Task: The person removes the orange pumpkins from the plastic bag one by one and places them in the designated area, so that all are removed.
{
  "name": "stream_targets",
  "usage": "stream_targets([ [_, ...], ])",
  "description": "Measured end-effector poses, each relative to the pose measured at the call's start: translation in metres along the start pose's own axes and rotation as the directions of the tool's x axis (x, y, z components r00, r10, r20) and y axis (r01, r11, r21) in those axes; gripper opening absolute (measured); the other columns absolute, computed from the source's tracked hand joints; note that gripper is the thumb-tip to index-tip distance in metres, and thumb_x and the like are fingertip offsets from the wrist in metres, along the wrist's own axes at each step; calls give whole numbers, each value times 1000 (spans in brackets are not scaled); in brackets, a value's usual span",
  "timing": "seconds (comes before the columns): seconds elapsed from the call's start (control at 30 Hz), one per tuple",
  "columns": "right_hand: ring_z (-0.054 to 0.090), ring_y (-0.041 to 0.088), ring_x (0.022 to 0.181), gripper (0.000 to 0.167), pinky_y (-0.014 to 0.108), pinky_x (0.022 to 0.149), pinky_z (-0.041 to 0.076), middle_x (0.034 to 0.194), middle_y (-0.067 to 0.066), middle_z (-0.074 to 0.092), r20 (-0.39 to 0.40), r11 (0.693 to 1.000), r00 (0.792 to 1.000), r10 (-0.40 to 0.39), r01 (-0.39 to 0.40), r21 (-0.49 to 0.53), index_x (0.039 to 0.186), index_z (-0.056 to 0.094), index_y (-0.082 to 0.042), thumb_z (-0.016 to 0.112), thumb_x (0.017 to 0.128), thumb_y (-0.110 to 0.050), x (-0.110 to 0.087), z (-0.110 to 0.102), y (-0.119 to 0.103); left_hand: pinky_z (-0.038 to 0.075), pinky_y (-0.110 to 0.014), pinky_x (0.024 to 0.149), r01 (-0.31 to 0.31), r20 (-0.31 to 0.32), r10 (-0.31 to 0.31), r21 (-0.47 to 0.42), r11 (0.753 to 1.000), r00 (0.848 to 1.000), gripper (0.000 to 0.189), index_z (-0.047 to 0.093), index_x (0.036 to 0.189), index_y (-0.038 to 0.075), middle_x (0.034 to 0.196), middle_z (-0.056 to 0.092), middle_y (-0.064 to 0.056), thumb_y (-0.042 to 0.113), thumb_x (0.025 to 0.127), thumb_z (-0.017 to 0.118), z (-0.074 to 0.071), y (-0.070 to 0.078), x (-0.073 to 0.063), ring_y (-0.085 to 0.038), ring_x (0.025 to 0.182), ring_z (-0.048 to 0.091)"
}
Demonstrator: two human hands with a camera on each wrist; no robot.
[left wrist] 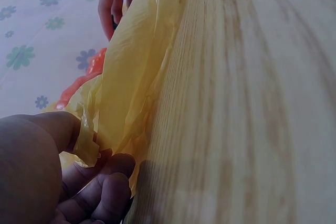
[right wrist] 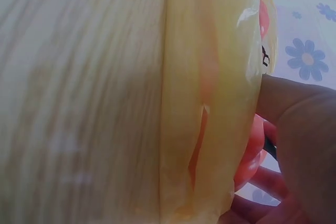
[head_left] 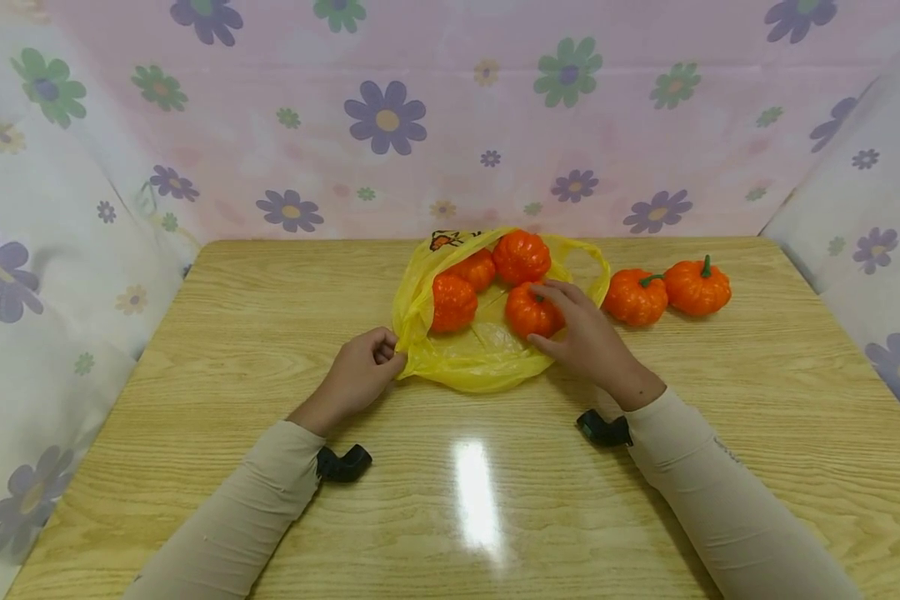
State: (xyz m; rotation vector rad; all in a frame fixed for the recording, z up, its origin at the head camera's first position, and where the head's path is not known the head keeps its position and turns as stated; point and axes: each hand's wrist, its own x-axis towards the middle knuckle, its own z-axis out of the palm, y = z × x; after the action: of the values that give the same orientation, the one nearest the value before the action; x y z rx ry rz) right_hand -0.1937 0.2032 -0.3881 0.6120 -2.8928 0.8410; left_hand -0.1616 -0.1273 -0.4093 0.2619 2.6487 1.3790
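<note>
A yellow plastic bag (head_left: 472, 371) lies on the table with its mouth spread wide. My left hand (head_left: 362, 367) pinches the near left edge of the bag between thumb and fingers; the gathered plastic (left wrist: 86, 142) shows between them in the left wrist view. With thumb and fingers around its sides, my right hand (head_left: 588, 337) grips an orange toy pumpkin (head_left: 527, 312) at the right part of the bag's mouth. Three more pumpkins sit inside: one at the left (head_left: 453, 304), one behind it (head_left: 476, 268) and one at the back (head_left: 521, 257). The right wrist view shows the held pumpkin (right wrist: 251, 153) partly behind the yellow film.
Two orange pumpkins with green stems, one nearer the bag (head_left: 636, 297) and one further right (head_left: 697, 287), stand on the wooden table (head_left: 285, 292). A flowered cloth (head_left: 450, 125) hangs behind and at both sides. Black wrist mounts (head_left: 345, 463) show below the sleeves.
</note>
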Motion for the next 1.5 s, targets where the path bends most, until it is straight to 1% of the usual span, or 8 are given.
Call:
stream_targets([
  [0.13,40,47,138,68,60,109,38,155,24,35,28,1000,1000,1,0,-31,149,44,-9,75,89,-19,-2,0,-2,50,-30,73,3,7,-3,-14,1000,1000,11,63,98,8,91,64,-6,17,94,60,0,0,-1,-16,78,58],
  [0.37,43,48,135,67,60,107,40,155,25,34,33,996,999,-23,26,-87,150,43,-11,74,91,-21,-2,0,-4,49,-30,74,-6,-10,6,-6,1000,1000,11,62,100,7,91,63,-7,17,95,60,0,-1,1,-17,78,56],
  [0.47,44,48,134,67,60,107,41,155,25,34,37,994,999,-33,37,-102,149,43,-10,73,91,-20,-2,0,-4,49,-30,75,-2,-3,2,-3,1000,1000,11,62,99,7,91,64,-7,17,94,60,0,-2,1,-17,78,57],
  [0.67,45,47,134,67,59,107,41,155,25,34,41,992,998,-44,49,-120,150,43,-10,74,91,-21,-2,-1,-5,48,-30,74,-8,-13,8,-6,1000,1000,12,62,100,7,91,63,-6,18,95,60,-1,-1,1,-17,78,56],
  [0.9,45,45,135,67,58,107,42,152,25,37,51,991,996,-71,76,-112,147,47,-8,76,89,-21,-5,-1,-6,48,-31,76,-5,6,5,-14,1000,1000,11,61,98,7,91,63,-6,17,94,59,0,-2,0,-17,79,55],
  [1.2,45,44,135,63,57,106,43,152,23,38,7,985,993,-118,118,-124,144,50,-8,77,88,-20,-9,-1,-7,47,-30,75,5,-3,-5,-23,1000,1000,12,61,101,5,92,62,-7,16,94,60,1,-1,-1,-17,79,54],
  [1.3,48,44,132,62,56,103,47,153,23,38,-42,984,990,-135,129,-125,143,52,-9,78,87,-19,-13,0,-8,46,-30,76,1,0,-1,-21,1000,1000,13,60,102,5,92,61,-7,15,94,60,1,-1,-1,-17,80,53],
  [1.5,54,43,125,63,53,91,54,154,20,38,-142,977,972,-189,172,-123,143,52,-13,79,86,-16,-17,-1,-11,46,-28,72,-18,-21,18,-21,1000,1000,11,60,99,6,90,61,-5,16,93,58,1,-3,-1,-17,77,53],
])
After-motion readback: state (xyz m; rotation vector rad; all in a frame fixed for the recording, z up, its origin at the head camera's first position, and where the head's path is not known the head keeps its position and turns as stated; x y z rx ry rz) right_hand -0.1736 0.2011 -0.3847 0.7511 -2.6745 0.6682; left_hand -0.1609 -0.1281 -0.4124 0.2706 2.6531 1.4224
